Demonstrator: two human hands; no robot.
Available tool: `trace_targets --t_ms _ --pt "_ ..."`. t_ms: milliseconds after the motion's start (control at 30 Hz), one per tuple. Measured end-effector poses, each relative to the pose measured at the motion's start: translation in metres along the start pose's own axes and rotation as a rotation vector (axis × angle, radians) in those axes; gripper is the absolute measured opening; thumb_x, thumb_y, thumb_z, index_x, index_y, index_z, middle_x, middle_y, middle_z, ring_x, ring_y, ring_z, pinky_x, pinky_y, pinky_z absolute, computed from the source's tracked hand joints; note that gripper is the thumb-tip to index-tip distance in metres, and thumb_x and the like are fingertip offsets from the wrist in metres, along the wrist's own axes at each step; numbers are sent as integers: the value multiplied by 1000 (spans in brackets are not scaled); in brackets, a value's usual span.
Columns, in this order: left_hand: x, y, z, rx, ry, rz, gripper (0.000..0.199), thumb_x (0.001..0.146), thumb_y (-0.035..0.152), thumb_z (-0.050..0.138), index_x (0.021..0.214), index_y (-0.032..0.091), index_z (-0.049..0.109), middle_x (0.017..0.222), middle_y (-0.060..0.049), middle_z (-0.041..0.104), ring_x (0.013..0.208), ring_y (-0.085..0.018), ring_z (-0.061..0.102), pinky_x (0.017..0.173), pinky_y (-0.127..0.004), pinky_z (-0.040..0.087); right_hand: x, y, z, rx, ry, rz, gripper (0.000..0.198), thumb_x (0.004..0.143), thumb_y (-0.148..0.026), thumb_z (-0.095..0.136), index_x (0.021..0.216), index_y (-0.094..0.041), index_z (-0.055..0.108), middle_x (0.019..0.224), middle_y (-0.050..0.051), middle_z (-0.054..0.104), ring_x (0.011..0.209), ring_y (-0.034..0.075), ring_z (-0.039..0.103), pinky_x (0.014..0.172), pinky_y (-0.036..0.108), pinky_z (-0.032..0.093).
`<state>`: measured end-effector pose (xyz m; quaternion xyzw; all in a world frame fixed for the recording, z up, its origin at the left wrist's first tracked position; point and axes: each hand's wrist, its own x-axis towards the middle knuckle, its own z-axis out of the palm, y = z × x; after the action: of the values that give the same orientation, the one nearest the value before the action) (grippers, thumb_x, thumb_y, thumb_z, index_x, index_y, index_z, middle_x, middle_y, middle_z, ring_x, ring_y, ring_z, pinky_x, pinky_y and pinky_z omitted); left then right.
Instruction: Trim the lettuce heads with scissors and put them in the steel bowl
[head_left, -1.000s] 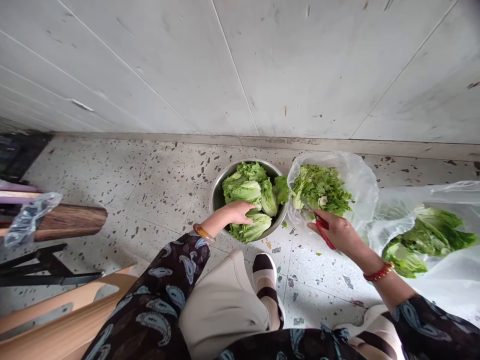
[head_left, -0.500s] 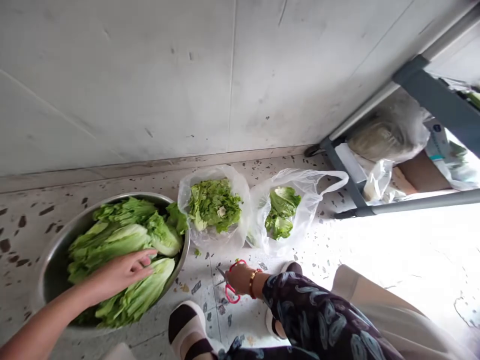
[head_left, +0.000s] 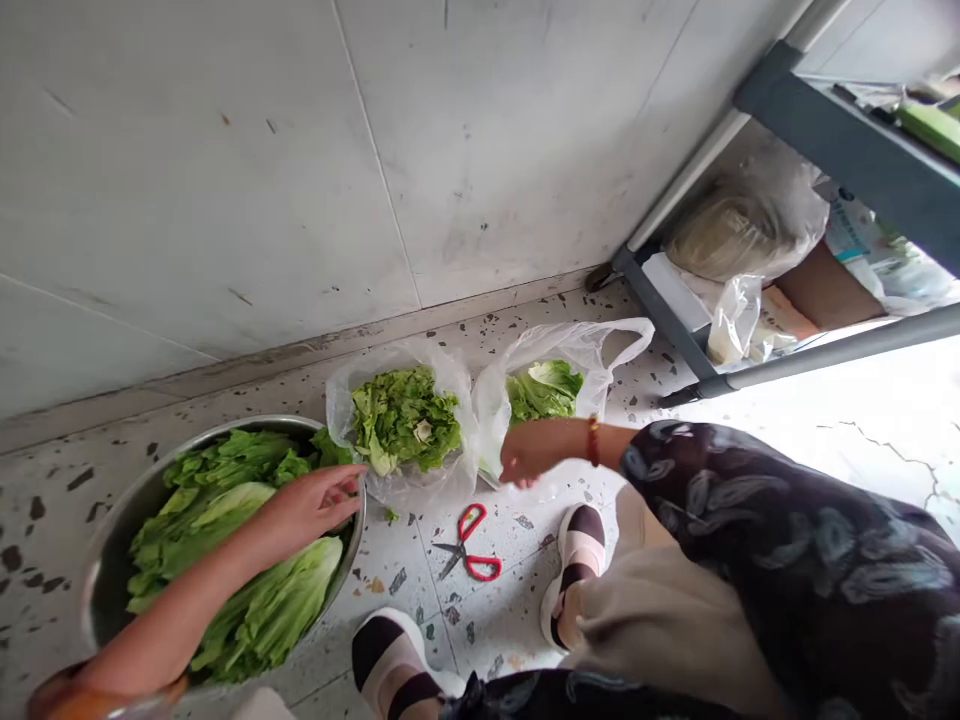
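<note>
My left hand (head_left: 319, 508) is over the right rim of a metal basin (head_left: 101, 545) full of long green lettuce (head_left: 292, 590). Its fingers are loosely bent and apart, with the fingertips by the edge of a clear plastic bag (head_left: 457, 400) of trimmed lettuce leaves (head_left: 409, 415). My right hand (head_left: 529, 452) is in front of a second plastic bag (head_left: 487, 400), partly covering the lettuce leaves (head_left: 551, 388) inside. Its fingers are loosely curved, and nothing shows in them. Red-handled scissors (head_left: 472, 560) lie on the floor with their blades apart.
Behind the bags runs a grey wall (head_left: 225, 200). A wheeled grey rack (head_left: 847, 160) stands at the right, with filled plastic bags (head_left: 742, 230) on its lower shelf. My two shoes (head_left: 386, 650) are on the speckled floor below the scissors.
My right hand has let go of the scissors, now on the floor, and has moved up to the bags. My left hand has shifted from above the lettuce to the basin's right rim.
</note>
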<state>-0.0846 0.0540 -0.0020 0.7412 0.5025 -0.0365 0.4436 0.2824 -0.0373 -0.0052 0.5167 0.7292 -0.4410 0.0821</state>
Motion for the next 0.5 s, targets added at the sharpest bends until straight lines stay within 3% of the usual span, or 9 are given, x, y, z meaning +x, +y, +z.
trace_targets --t_ms 100,167,233,300,333,400,500 --pt "15 73 12 152 144 165 33 89 37 59 116 23 73 102 -6 78 84 -23 73 82 -38 61 -9 49 -38 49 192 187 40 100 -23 58 64 -19 73 61 3 71 54 13 63 57 25 50" --pt "24 126 33 213 170 371 34 96 30 54 124 22 71 113 -9 76 94 -23 72 87 -38 61 0 75 -44 62 319 272 36 102 -17 52 74 -14 75 71 8 74 65 16 68 67 28 52" --pt "36 178 65 277 58 617 33 99 21 50 126 20 71 121 -11 74 109 -24 70 98 -40 58 15 94 -36 95 394 320 31 105 -17 50 89 -11 76 84 10 76 76 17 70 74 29 55" --pt "52 218 101 393 -148 755 31 100 14 49 120 17 73 117 -13 75 108 -25 70 97 -39 57 28 108 -23 131 427 343 23 107 -24 54 108 -12 74 100 8 77 85 17 72 81 32 58" --pt "61 232 118 469 -247 756 28 99 13 51 114 16 74 113 -14 76 106 -26 71 96 -40 57 32 115 -16 140 441 354 22 106 -29 59 116 -14 72 108 8 75 91 18 72 84 35 60" --pt "79 244 147 640 -334 628 25 98 12 54 109 13 76 112 -18 76 110 -32 71 98 -46 56 31 131 -8 136 478 385 30 104 -36 66 127 -17 67 124 9 71 104 21 71 91 42 61" --pt "94 233 171 823 -438 411 25 95 9 55 103 11 79 109 -23 78 113 -36 72 100 -52 53 12 161 -11 102 561 413 36 102 -38 68 132 -17 65 134 12 66 113 25 68 96 46 60"
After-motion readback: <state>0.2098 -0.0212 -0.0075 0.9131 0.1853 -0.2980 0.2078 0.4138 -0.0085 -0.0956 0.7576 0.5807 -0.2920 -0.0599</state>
